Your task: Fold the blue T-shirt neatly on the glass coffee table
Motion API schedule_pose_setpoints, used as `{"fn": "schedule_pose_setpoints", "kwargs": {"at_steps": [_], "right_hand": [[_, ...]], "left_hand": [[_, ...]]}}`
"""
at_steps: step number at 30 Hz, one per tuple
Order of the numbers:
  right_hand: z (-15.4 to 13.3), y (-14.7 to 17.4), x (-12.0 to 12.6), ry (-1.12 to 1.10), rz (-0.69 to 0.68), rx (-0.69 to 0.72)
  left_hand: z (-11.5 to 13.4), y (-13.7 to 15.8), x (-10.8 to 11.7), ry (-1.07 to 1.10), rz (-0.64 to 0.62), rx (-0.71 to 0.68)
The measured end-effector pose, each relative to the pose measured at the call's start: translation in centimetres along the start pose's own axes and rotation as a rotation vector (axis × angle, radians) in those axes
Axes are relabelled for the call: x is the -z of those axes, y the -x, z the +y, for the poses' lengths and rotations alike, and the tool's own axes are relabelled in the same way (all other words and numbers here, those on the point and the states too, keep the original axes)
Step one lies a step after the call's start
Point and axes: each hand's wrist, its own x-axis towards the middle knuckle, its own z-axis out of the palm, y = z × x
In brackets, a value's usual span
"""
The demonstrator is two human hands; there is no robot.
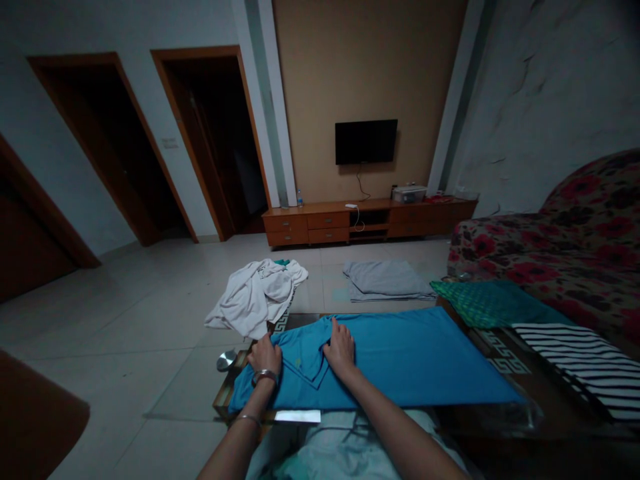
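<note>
My left hand (264, 357) lay at the collar end of the blue shirt (400, 360), fingers curled down onto the cloth, though I could not tell whether they pinched it or only pressed. My right hand (340, 347) lay just beside the collar (307, 363), fingers spread flat and pressing the fabric down. The shirt was stretched across the surface (505, 363) in front of me, collar to my left, the rest running off to my right, its near edge along the surface's near rim.

A white heap (257, 293) lay at the far left corner of the surface and spilled onto the floor (150, 320). A folded grey cloth (385, 280) lay on the floor beyond. To my right a green cloth (485, 303) and a striped one (585, 360) rested near the shirt, with the sofa (575, 247) behind them.

What worried me was the collar: it sat puckered between my hands, and pushing them together would set a crease there. The shirt's left end hung close to the surface's corner, so a pull towards me could drag it over the edge. The room was dim, and I judged a wrinkle under the cloth could easily go unnoticed. The white heap sat near my left hand, and a sweep that way might catch it and pull it further down
</note>
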Motion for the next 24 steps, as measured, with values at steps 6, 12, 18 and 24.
{"fn": "schedule_pose_setpoints", "kwargs": {"at_steps": [6,12,18,24], "right_hand": [[-0.2,-1.0,-0.6,0.0,0.052,-0.003],[-0.5,-2.2,-1.4,0.002,0.062,-0.009],[2.1,-4.0,-0.6,-0.09,0.009,-0.174],[5.0,-5.2,1.2,-0.096,-0.105,-0.114]], "left_hand": [[3.5,4.2,1.9,0.073,0.082,-0.283],[7.2,9.5,1.9,0.182,-0.182,-0.516],[7.0,9.9,2.3,0.058,-0.283,-0.453],[7.3,9.5,3.0,0.036,-0.344,-0.472]]}}
